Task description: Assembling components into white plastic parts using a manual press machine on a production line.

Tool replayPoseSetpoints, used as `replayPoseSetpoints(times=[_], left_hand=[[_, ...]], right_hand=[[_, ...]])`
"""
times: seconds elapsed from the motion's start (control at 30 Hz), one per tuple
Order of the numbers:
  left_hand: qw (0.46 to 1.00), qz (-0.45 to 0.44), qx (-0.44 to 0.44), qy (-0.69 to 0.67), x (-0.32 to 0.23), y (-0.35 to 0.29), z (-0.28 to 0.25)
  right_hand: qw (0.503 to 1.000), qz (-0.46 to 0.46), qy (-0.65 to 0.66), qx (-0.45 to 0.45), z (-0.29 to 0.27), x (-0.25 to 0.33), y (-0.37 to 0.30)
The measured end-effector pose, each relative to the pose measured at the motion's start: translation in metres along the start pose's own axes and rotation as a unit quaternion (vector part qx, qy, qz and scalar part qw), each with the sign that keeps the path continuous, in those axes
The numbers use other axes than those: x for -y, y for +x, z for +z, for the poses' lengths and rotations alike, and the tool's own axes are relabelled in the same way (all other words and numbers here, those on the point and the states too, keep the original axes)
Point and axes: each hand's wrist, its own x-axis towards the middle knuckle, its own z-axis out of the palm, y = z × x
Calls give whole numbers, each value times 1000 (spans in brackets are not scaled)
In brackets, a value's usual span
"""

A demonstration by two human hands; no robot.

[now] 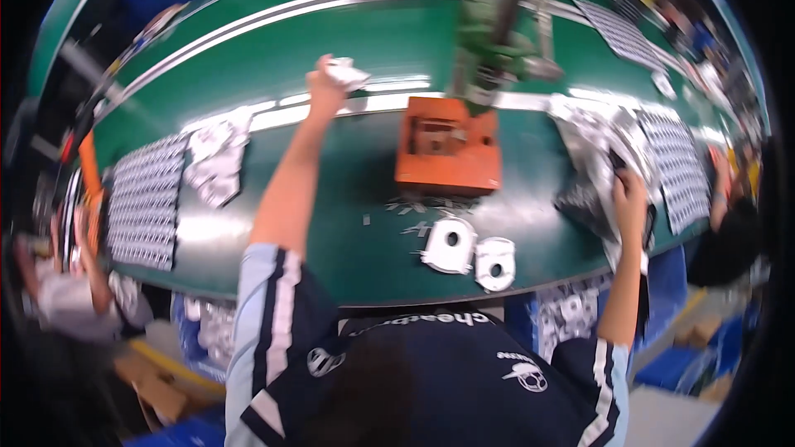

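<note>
So, left hand (325, 88)'s gripping a white part (349, 76) out over the belt (248, 73), best kept level; right hand (631, 196)'s at the bag (590, 142), can't tell if fingers are closed, so tug gently.

From one orange boxy fixture (451, 167), two white round-holed plates (441, 257) lie at five and six o'clock. Three grey row-patterned rectangular sheets (147, 207) lie at nine, two and three o'clock.

Green bench (348, 186); on it, crumpled silvery bags (590, 139), orange block (447, 167), two white parts (448, 257) (side by side)
</note>
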Motion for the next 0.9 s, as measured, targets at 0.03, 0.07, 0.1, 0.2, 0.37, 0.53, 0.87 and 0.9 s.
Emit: replayPoseSetpoints(times=[0.03,0.07,0.1,0.2,0.37,0.53,0.87,0.9], left_hand=[[998,46,-29,10,-10,-7,-1],[997,-59,-3,51,-29,-14,-6],[993,-81,19,82,-37,-19,-20],[989,-73,23,128,-24,-41,-74],[898,-127,1,421,19,-97,-189],[905,-183,60,379,67,-167,-241],[930,-345,128,11,-40,-186,-263],[937,-306,135,-102,-52,-187,-253]], right_hand=[[999,-32,20,-8,-4,14,-7],[999,-20,32,-10,1,19,-18],[996,10,77,33,2,38,-28],[971,27,90,219,2,121,-79],[959,-44,26,280,30,174,-137],[959,-54,64,270,54,172,-135],[939,48,253,227,38,148,-99],[929,27,299,216,38,147,-97]])
